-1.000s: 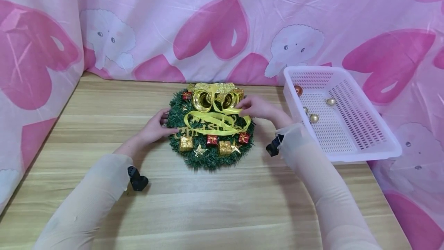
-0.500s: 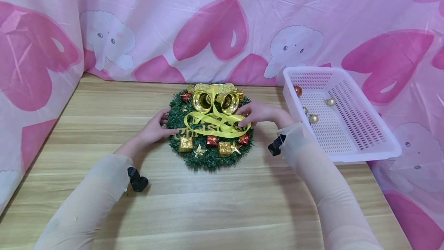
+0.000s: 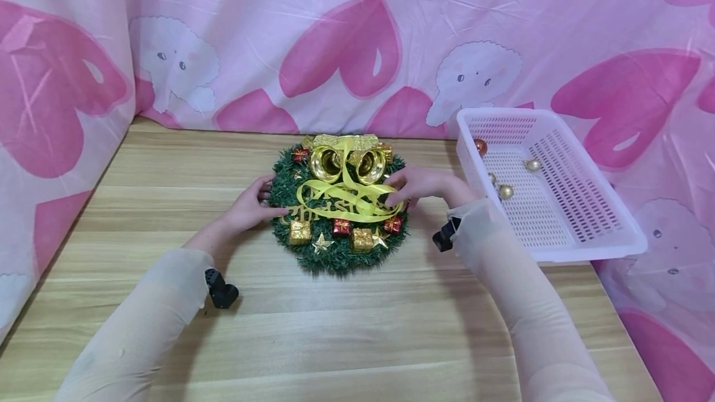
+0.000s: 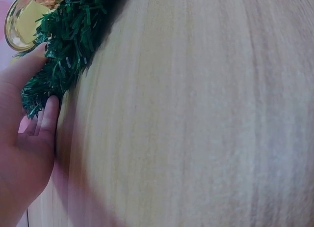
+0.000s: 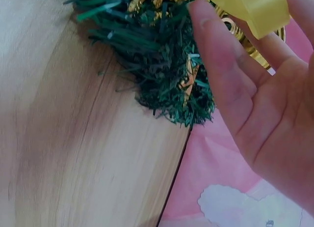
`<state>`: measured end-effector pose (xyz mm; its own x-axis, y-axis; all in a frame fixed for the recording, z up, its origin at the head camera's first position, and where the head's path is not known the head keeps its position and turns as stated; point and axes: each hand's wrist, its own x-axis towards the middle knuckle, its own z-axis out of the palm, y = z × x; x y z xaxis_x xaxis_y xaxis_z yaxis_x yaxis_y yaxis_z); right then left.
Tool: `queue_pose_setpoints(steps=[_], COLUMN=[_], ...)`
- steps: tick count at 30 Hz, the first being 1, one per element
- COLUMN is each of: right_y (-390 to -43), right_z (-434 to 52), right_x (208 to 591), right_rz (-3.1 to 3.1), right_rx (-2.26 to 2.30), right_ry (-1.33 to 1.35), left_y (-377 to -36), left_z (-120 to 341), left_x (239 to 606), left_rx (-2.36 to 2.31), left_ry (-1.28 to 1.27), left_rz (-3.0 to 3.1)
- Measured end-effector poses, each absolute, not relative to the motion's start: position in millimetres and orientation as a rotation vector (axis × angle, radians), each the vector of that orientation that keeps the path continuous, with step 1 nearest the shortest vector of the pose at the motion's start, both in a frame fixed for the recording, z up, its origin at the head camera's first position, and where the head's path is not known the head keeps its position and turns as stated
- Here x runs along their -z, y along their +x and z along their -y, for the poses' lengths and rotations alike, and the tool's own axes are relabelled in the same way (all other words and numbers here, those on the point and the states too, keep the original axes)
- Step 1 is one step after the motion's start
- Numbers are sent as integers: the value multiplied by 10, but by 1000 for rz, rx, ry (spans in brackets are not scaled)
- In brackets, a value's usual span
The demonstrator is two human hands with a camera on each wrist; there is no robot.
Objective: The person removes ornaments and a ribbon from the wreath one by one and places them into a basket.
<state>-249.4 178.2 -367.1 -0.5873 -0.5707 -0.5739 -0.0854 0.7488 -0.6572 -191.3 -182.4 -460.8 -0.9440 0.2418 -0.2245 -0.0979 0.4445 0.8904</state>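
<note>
A green tinsel Christmas wreath lies flat on the table, decorated with golden bells, small gift boxes, gold stars and gold lettering. Across its middle a yellow ribbon lies in loose loops, partly covering the letters. My left hand holds the wreath's left edge, thumb on top and fingers along its outer side. Over the right side, my right hand hovers with fingers relaxed and apart, close to the ribbon's right end; in the right wrist view the ribbon passes beside the fingers.
A white perforated plastic basket stands at the right of the wooden table, holding a copper-coloured ball and several small gold balls. A pink heart-patterned cloth hangs at the back and sides.
The ribbon near the bells has come down and settled on the wreath. My right hand has moved slightly right and away from it. The left hand has stayed in place.
</note>
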Motion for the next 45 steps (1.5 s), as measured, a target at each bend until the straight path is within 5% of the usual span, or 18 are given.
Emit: queue_pose_setpoints(steps=[23, 45], right_y=[-2473, -2518], right_z=[-1529, -1583], right_x=[3767, 3734], right_rz=[-2234, -2233], right_rx=[620, 847], right_ry=[-737, -572], left_y=[-1903, -1897], left_z=[1819, 1816], left_x=[4594, 4575], left_rx=[-1530, -1509], left_ry=[133, 129], left_rz=[-2369, -2386])
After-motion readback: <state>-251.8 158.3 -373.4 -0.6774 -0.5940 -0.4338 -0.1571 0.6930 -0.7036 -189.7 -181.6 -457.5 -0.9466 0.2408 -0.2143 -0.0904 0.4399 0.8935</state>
